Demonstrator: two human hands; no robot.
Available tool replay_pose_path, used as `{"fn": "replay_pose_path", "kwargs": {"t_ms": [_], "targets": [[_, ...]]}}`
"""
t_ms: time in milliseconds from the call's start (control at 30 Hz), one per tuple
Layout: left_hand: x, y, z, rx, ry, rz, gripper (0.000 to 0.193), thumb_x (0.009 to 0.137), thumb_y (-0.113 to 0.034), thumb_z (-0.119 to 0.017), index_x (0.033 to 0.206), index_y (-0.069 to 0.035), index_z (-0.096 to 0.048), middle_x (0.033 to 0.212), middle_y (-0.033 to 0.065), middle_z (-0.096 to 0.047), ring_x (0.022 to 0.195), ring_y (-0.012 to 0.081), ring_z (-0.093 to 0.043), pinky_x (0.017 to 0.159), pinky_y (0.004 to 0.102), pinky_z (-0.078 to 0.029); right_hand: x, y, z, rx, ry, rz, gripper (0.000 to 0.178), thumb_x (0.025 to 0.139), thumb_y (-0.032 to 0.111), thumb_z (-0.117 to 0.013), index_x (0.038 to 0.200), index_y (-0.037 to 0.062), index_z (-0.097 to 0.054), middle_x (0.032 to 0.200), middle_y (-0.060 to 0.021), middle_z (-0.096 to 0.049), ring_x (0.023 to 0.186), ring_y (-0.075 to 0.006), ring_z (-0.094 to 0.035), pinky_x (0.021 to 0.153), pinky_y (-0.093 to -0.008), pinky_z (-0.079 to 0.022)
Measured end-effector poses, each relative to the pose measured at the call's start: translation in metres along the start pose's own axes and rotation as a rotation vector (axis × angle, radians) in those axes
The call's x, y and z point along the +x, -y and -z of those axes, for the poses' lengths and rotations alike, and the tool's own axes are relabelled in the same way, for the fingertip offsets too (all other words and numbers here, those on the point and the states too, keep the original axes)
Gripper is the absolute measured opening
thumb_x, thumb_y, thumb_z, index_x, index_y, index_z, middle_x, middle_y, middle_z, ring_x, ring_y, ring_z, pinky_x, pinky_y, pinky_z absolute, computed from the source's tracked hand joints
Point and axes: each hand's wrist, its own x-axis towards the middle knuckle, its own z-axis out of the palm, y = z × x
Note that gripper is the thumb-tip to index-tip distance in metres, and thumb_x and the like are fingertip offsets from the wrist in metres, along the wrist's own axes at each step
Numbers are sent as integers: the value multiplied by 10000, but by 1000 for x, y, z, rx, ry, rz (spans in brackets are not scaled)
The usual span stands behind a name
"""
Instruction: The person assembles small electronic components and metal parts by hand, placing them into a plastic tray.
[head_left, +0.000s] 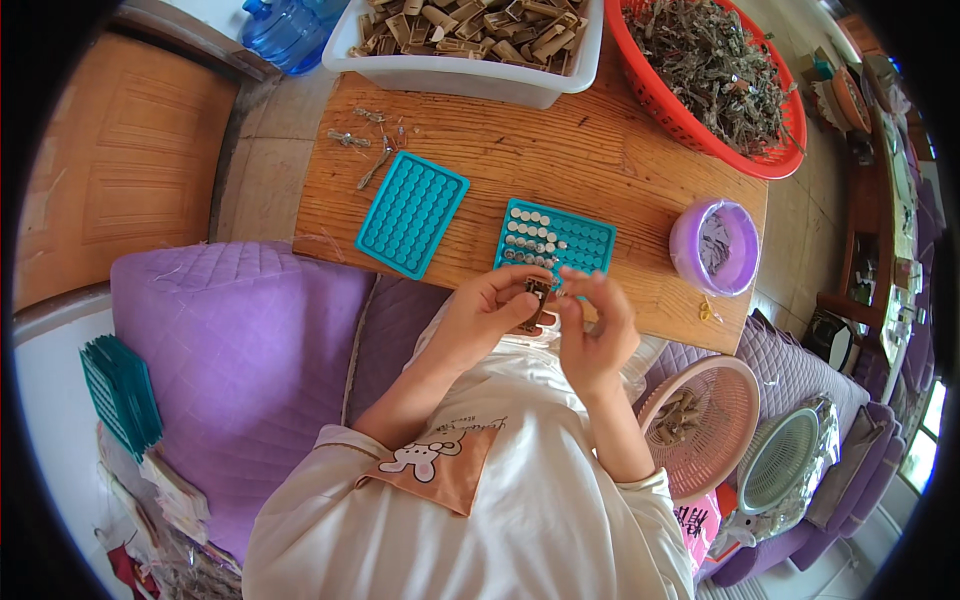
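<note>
My left hand (487,310) grips a small brown strip-shaped part (536,298) just above the near edge of the wooden table (600,160). Against that part's top, my right hand (595,325) pinches a tiny metal piece between thumb and fingertips. Right behind both hands lies a teal tray with round cells (557,240), its left rows filled with small silvery pieces. A second teal tray (411,212) of the same kind lies empty to the left.
A purple cup (715,246) stands to the right. At the table's far side sit a white bin of brown strips (470,40) and a red basket of scrap (715,75). A pink sieve (700,420) and a stack of teal trays (120,390) lie beside me.
</note>
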Motion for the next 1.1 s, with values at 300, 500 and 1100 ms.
{"fn": "replay_pose_path", "kwargs": {"t_ms": [300, 500, 1100], "targets": [[0, 7, -15, 110, 50, -5, 312, 814, -29, -499, 1115, 34, -447, 904, 90, -567, 767, 109, -557, 662, 236, -486, -12, -11, 5, -42, -29, 200, 271, 644, -97, -605, 872, 2, -498, 751, -110, -585, 706, -242, -598, 581, -281, -487], [-1, 9, -18, 290, 26, 4, 264, 809, -1, -476, 1070, 43, -478, 882, 68, -572, 737, 98, -555, 644, 217, -476, 10, 2, 35, -84, 483, -210, 213, 640, -54, -598, 828, 29, -538, 808, -105, -560, 753, -266, -548, 646, -320, -456], [-5, -6, 9, 152, -61, 26, 211, 738, -32, -433, 924, -12, -532, 803, 82, -580, 656, 117, -578, 551, 208, -464, 50, -61, 0, -402, 377, -389, 250, 620, 122, -683, 724, 9, -485, 578, -120, -536, 552, -266, -535, 519, -335, -416]]}}
